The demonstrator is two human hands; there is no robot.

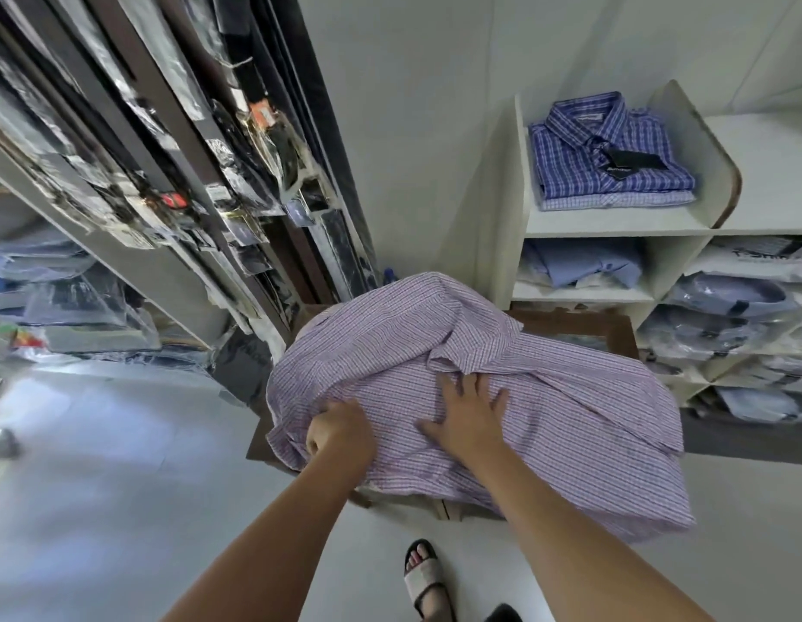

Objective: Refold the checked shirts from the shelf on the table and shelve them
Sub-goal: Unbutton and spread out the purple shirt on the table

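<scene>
1. Shirt (502,397), purple checked, lies spread over the desk (260,446).
2. Left hand (340,433): grip closed on fabric at the near edge.
3. Right hand (473,413): fingers spread, pressing flat mid-shirt.
4. Shelf (614,226): folded blue checked shirts (610,159).

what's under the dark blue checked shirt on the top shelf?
The dark blue checked shirt lies on a paler checked shirt, only its front edge showing. The rest of it, and anything beneath, is covered.
</scene>
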